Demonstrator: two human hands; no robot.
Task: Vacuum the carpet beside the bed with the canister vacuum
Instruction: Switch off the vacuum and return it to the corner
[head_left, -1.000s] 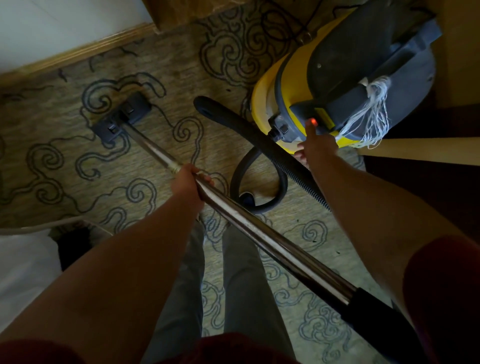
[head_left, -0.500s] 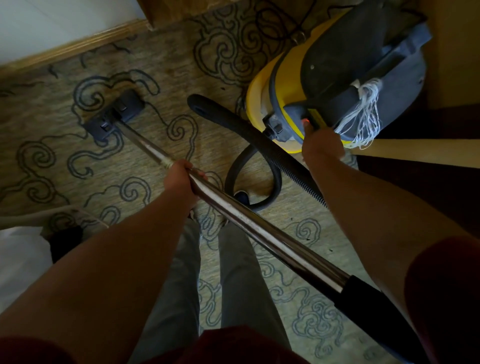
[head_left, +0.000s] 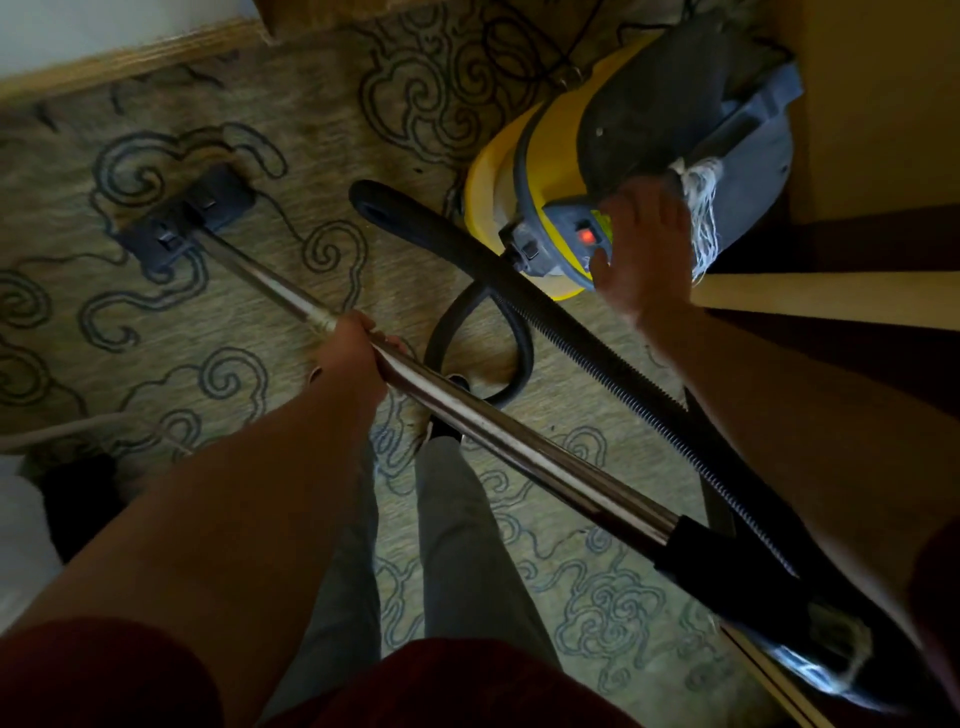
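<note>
Fingers of the left hand (head_left: 347, 349) are wrapped round the chrome wand (head_left: 498, 431), gripping it partway along its length, while the fingers of the right hand (head_left: 644, 249) are spread and released, over the near side of the yellow canister vacuum (head_left: 618, 156), just right of its glowing red switch (head_left: 587, 237); whether they touch the housing cannot be told. From the grip the wand runs far and left to the dark floor head (head_left: 187, 218), which lies flat on the patterned carpet (head_left: 156, 322). A black ribbed hose (head_left: 519, 291) leaves the canister, loops on the carpet and runs near and right alongside the wand. White fringe (head_left: 704, 208) hangs on the canister's right. Grey trouser legs (head_left: 457, 530) stand below the wand.
</note>
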